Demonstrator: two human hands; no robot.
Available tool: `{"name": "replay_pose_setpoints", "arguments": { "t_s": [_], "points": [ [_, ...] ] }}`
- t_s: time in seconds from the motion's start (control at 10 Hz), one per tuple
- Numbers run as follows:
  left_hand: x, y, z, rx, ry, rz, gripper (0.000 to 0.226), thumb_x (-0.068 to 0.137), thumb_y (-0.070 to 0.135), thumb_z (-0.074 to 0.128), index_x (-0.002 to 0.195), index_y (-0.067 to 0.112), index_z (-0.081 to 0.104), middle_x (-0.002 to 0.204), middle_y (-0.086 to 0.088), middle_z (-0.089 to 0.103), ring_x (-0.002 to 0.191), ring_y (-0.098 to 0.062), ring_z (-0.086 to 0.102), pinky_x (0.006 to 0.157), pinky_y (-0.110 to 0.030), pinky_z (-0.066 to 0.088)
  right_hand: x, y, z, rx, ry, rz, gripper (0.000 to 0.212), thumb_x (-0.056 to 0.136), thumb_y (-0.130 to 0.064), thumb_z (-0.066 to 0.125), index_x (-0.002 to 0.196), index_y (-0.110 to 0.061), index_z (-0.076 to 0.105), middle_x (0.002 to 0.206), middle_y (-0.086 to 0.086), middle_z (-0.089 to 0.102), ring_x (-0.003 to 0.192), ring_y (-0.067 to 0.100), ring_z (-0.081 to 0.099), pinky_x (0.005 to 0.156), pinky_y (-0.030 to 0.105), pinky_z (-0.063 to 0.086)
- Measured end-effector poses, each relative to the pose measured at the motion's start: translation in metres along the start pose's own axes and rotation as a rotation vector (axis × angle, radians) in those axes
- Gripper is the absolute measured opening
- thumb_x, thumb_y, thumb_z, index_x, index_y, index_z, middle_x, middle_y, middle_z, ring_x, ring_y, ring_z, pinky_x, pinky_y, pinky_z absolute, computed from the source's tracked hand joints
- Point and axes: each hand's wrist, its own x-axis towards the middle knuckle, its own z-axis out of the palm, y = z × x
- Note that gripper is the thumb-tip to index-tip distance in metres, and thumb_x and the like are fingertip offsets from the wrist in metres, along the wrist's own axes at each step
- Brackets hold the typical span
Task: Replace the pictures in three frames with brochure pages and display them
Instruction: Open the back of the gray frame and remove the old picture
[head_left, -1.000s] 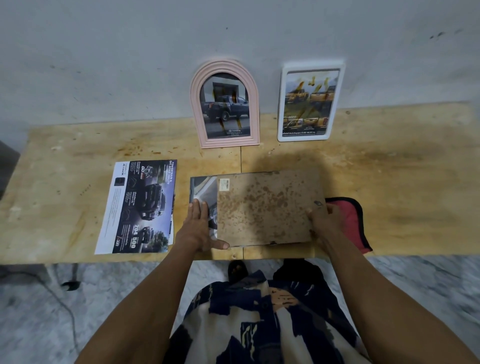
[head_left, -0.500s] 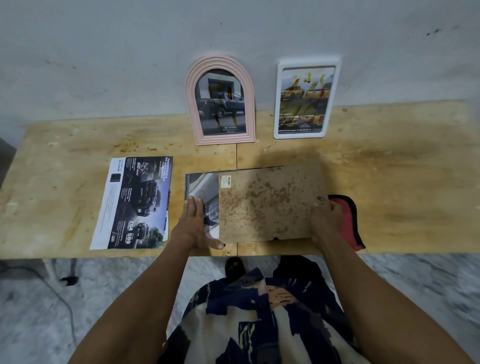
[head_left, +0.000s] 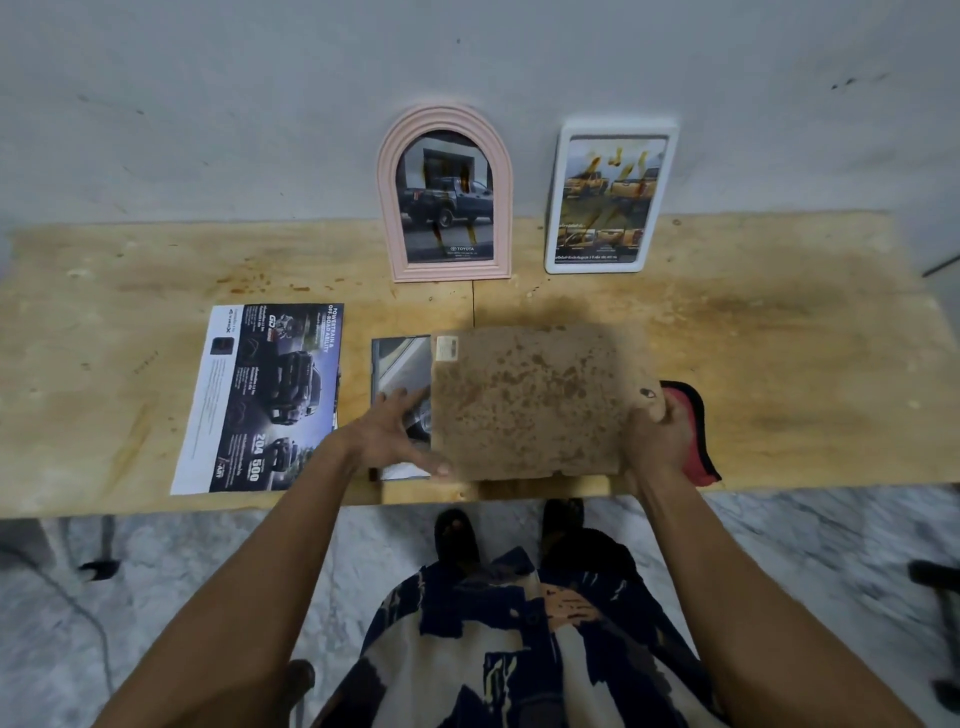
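lifting since a moment ago, backing board (head_left: 535, 400) is tilting centre-frame, right hand (head_left: 658, 441) gripping its edge; left hand (head_left: 395, 434) is pressing flat, fingers spread, on brochure page (head_left: 400, 374).

Pink arched frame (head_left: 444, 193), white frame (head_left: 611, 196), brown speckled backing board (head_left: 535, 400), red cloth (head_left: 693, 431)

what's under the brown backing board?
Under the backing board: a brochure page, its left strip showing, pinned by the left hand. The rest is covered.
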Motion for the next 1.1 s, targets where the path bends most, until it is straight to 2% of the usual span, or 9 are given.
{"name": "replay_pose_setpoints", "arguments": {
  "t_s": [0.1,0.2,0.3,0.4,0.6,0.7,0.8,0.9,1.1],
  "points": [
    [-0.014,0.017,-0.002,-0.510,0.142,0.086,0.070,0.076,0.004,0.083,0.137,0.015,0.051,0.118,0.003,0.065,0.111,-0.015,0.063,0.079,-0.020,0.057,-0.015,-0.003,0.007,0.023,0.044,0.019,0.038,0.091,-0.012,0.053,0.128,-0.017,0.057,0.111,0.003,0.062,0.098,0.022,0.061,0.080,0.030,0.049],
    [-0.014,0.029,0.007,-0.640,0.357,0.058,0.043,0.079,-0.006,0.077,0.112,0.012,0.057,0.093,0.006,0.064,0.079,-0.002,0.061,0.063,-0.019,0.059,-0.023,-0.005,0.010,0.025,0.042,0.025,0.039,0.088,-0.012,0.055,0.126,-0.017,0.052,0.111,0.004,0.062,0.095,0.024,0.061,0.082,0.037,0.052],
    [-0.012,0.029,0.010,-0.599,0.450,0.015,0.048,0.074,-0.003,0.083,0.109,0.015,0.056,0.106,-0.005,0.065,0.093,-0.019,0.064,0.072,-0.030,0.059,-0.023,-0.004,0.013,0.024,0.026,0.034,0.035,0.085,-0.011,0.059,0.118,-0.020,0.051,0.111,0.010,0.065,0.095,0.028,0.064,0.085,0.047,0.056],
    [-0.009,0.044,0.013,-0.613,0.441,0.035,0.057,0.070,-0.001,0.086,0.117,0.011,0.056,0.117,-0.010,0.065,0.103,-0.026,0.064,0.081,-0.042,0.058,-0.012,-0.016,0.002,0.015,0.022,0.023,0.031,0.085,-0.008,0.064,0.111,-0.016,0.050,0.103,0.007,0.062,0.090,0.024,0.062,0.087,0.040,0.053],
    [0.007,0.099,0.034,-0.538,0.459,0.042,0.053,0.062,0.018,0.090,0.107,0.021,0.063,0.110,-0.002,0.070,0.102,-0.023,0.067,0.087,-0.050,0.058,0.029,-0.026,-0.036,-0.076,0.075,0.043,0.060,0.069,-0.026,0.081,0.123,-0.014,0.056,0.110,0.003,0.065,0.097,0.023,0.065,0.092,0.039,0.055],
    [0.030,0.126,0.049,-0.459,0.484,0.048,0.064,0.060,0.027,0.085,0.120,0.016,0.066,0.115,-0.001,0.072,0.105,-0.023,0.067,0.090,-0.050,0.057,0.061,-0.026,-0.054,-0.172,0.067,0.036,0.054,0.060,-0.036,0.074,0.109,-0.016,0.065,0.108,0.008,0.068,0.088,0.025,0.068,0.084,0.037,0.058],
    [0.050,0.163,0.066,-0.423,0.533,0.038,0.055,0.067,0.014,0.085,0.120,0.014,0.067,0.115,-0.003,0.071,0.104,-0.024,0.067,0.090,-0.048,0.058,0.093,-0.033,-0.074,-0.288,0.015,0.051,0.045,0.065,-0.034,0.073,0.103,-0.013,0.064,0.110,0.012,0.062,0.088,0.030,0.064,0.075,0.033,0.055],
    [0.071,0.202,0.083,-0.383,0.533,-0.029,0.046,0.073,0.007,0.084,0.117,0.013,0.068,0.107,-0.002,0.070,0.099,-0.025,0.066,0.086,-0.045,0.059,0.133,-0.039,-0.093,-0.413,-0.040,0.049,0.049,0.063,-0.033,0.071,0.103,-0.008,0.056,0.117,0.018,0.054,0.095,0.035,0.059,0.078,0.043,0.056],
    [0.118,0.260,0.111,-0.391,0.528,-0.154,0.046,0.072,0.009,0.086,0.114,0.011,0.066,0.097,-0.003,0.069,0.095,-0.020,0.066,0.086,-0.026,0.054,0.198,-0.059,-0.114,-0.534,-0.123,0.043,0.056,0.083,-0.024,0.067,0.133,-0.007,0.050,0.137,0.016,0.048,0.123,0.037,0.047,0.104,0.048,0.043]
  ]
}}
